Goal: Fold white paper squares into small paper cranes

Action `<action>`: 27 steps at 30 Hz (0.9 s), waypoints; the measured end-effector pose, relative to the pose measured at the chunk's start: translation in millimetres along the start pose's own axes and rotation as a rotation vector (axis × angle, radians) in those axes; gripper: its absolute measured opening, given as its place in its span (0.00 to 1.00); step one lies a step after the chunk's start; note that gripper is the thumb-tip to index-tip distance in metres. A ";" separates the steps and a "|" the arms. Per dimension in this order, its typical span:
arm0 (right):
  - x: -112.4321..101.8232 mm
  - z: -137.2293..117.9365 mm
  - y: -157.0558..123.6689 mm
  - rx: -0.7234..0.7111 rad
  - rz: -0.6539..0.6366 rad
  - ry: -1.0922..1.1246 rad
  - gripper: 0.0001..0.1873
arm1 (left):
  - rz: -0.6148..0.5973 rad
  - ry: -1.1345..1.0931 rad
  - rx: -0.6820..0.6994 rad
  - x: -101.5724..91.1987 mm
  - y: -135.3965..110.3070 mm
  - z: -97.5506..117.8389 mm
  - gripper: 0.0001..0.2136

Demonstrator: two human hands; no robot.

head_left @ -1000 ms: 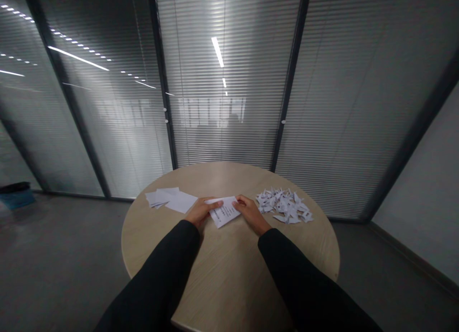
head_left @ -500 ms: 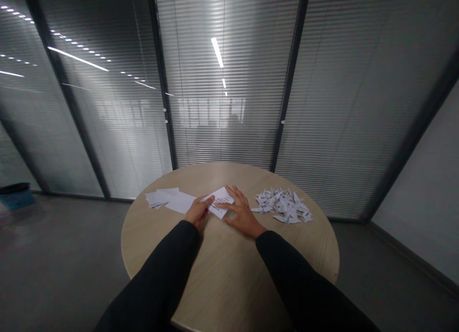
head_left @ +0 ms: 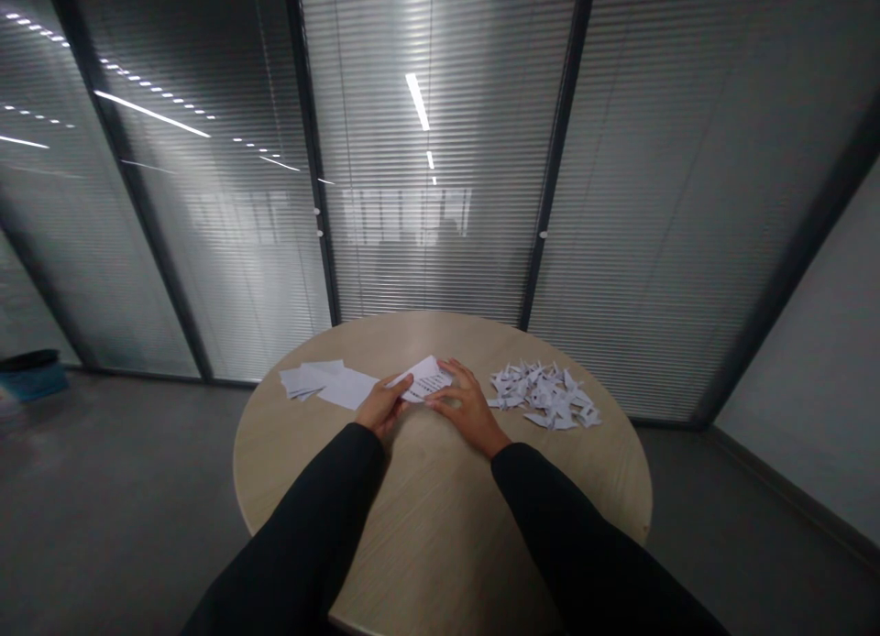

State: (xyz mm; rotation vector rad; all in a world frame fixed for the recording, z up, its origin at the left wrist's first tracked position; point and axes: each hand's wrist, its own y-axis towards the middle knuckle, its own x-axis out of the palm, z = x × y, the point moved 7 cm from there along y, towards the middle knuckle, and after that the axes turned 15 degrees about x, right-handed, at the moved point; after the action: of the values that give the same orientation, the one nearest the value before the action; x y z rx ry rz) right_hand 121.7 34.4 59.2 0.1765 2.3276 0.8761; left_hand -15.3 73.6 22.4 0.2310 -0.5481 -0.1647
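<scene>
A small sheet of paper [head_left: 424,381] with lines of dark print is held over the middle of the table. My left hand [head_left: 383,407] grips its left side, thumb on top and fingers beneath. Around the right edge, my right hand [head_left: 467,407] has its fingers curved and its thumb at the near corner, holding the paper too. White paper sheets [head_left: 347,389] lie overlapping just left of my left hand. To the right of my right hand is a heap of small folded paper pieces [head_left: 546,396], pointed in shape.
The round wooden table [head_left: 426,526] carries all the paper. Behind it stands a glass partition with blinds [head_left: 440,279] and dark frames. A blue bin [head_left: 33,377] sits on the floor at far left, and a pale wall [head_left: 811,370] is on the right.
My right hand's spread fingers have drawn in from over the paper to its right edge. The sheet's near part has been turned up, so it looks shorter. My left hand keeps its grip.
</scene>
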 end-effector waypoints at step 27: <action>3.8 54.2 3.0 0.494 0.049 0.347 0.11 | -0.273 0.165 0.099 22.4 -9.8 2.6 0.23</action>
State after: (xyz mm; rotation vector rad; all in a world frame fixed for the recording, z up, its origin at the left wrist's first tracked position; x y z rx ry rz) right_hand 151.4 67.6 28.0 0.3075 2.8458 0.3539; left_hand 1.2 58.8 33.1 0.4126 -0.3589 -0.3807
